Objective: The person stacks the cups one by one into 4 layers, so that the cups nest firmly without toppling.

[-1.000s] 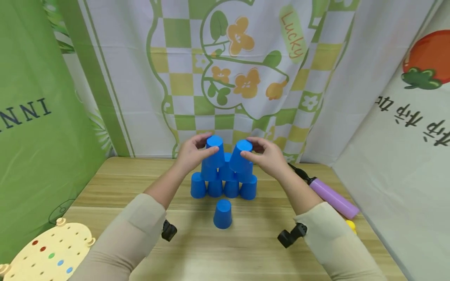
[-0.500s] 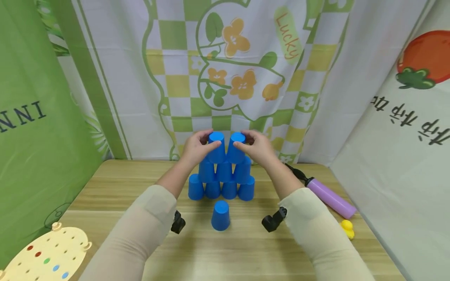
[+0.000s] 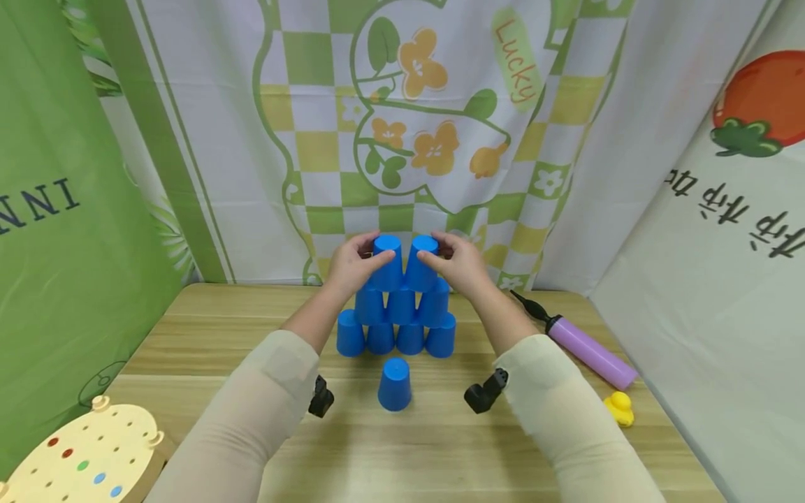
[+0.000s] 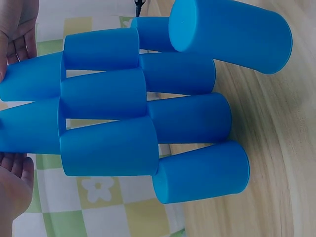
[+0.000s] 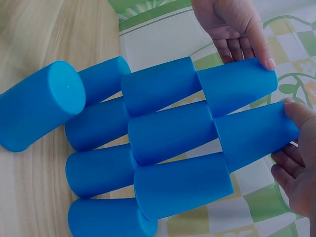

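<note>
Blue cups stand upside down in a stepped stack. The bottom row (image 3: pixel 380 338) holds several, and a row of three (image 3: pixel 400 306) rests on it. Above these, my left hand (image 3: pixel 349 267) pinches the left top cup (image 3: pixel 387 265) between thumb and fingers. Beside it my right hand (image 3: pixel 467 269) holds the right top cup (image 3: pixel 421 267) the same way. Both top cups sit on the middle row, side by side; in the right wrist view thumbs press near their closed ends. A single blue cup (image 3: pixel 395 385) stands apart, in front of the stack.
On the wooden table (image 3: pixel 402 461), a purple hand pump (image 3: pixel 591 351) lies at the right, with a yellow rubber duck (image 3: pixel 620 409) nearer. A cream pegboard (image 3: pixel 88 454) with coloured dots is at the near left. A patterned curtain (image 3: pixel 327 63) hangs behind the stack.
Both hands have brought the two top cups closer together and set them upright on the middle row; one second ago they were tilted and further apart. Over the last half second the hands have barely moved.
</note>
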Motion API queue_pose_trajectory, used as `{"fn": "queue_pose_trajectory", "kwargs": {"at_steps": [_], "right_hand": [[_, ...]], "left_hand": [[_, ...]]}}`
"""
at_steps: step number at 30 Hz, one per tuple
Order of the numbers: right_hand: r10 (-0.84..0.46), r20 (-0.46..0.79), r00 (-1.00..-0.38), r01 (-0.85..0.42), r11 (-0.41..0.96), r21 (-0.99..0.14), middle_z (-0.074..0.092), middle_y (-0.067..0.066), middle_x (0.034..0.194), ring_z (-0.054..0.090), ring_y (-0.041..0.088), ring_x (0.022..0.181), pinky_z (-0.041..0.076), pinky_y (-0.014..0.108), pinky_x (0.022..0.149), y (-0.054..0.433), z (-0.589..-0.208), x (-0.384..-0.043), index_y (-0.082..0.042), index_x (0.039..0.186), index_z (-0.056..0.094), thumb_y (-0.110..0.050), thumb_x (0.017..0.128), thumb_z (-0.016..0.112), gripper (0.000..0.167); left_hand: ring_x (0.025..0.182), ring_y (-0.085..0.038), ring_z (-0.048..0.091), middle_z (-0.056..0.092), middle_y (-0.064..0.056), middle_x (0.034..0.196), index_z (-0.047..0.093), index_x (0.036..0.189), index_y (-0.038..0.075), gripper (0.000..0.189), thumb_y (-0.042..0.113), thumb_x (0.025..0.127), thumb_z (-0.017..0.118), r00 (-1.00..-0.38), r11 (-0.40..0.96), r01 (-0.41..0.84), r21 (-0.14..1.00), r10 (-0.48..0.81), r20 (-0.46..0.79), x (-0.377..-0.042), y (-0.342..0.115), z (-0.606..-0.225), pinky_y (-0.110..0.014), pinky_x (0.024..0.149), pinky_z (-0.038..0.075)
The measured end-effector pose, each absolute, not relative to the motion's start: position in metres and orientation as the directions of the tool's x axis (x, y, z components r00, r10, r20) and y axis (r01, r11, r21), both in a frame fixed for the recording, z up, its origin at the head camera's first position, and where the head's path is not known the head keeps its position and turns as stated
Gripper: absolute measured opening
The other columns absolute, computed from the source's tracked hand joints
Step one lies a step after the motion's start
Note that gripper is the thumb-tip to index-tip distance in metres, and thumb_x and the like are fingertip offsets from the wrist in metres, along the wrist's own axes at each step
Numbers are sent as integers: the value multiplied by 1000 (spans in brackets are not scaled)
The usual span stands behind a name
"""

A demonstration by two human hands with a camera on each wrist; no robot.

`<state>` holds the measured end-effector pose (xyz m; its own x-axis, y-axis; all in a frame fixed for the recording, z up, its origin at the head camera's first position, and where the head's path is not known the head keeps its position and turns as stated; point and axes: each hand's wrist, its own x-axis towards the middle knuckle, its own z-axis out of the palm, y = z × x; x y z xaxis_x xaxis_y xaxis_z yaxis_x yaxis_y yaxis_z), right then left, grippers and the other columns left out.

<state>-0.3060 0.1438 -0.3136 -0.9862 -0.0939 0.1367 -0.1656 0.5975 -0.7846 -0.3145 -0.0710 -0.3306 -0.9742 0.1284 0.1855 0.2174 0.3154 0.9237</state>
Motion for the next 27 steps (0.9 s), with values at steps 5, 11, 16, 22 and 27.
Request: {"fn": "queue_pose_trajectory", "kwargs": {"at_steps": [5, 11, 16, 22, 27], "right_hand": [[-91, 142, -986, -168, 580, -797, 57, 11, 137, 54, 29, 126, 49, 47, 103, 144, -314, -306, -16, 147, 45, -42, 92, 66, 64], [-86, 157, -984, -178, 539, -823, 49, 10, 146, 46, 31, 136, 42, 49, 111, 148, -314, -300, -16, 149, 41, -42, 92, 66, 67], [-82, 202, -976, -215, 517, -828, 49, 13, 145, 46, 32, 135, 39, 47, 114, 153, -315, -291, -15, 148, 43, -36, 93, 67, 64], [-107, 230, -967, -251, 517, -818, 51, 15, 142, 48, 32, 133, 39, 46, 114, 159, -327, -278, -9, 147, 44, -33, 93, 67, 63], [-123, 221, -968, -252, 522, -815, 50, 14, 144, 48, 32, 132, 40, 47, 113, 159, -344, -263, -11, 146, 45, -33, 93, 68, 63]], "left_hand": [[133, -31, 51, 53, -13, 144, 46, 146, 11, 64, 34, 91, 71, -973, 311, 224, 924, 133, 190, -314, -72, -330, -44, 110, 44], [135, -30, 48, 51, -13, 146, 45, 146, 10, 63, 32, 92, 69, -970, 291, 230, 929, 150, 193, -312, -76, -330, -43, 113, 41], [137, -29, 46, 49, -16, 147, 44, 146, 6, 62, 25, 93, 69, -965, 266, 247, 932, 149, 214, -310, -84, -334, -42, 115, 39], [137, -32, 45, 49, -19, 147, 44, 145, 2, 62, 21, 92, 69, -969, 272, 238, 932, 130, 209, -301, -99, -348, -45, 115, 38], [138, -33, 45, 47, -20, 148, 42, 145, 0, 62, 22, 93, 68, -976, 296, 211, 932, 118, 183, -296, -114, -371, -45, 116, 37]]}}
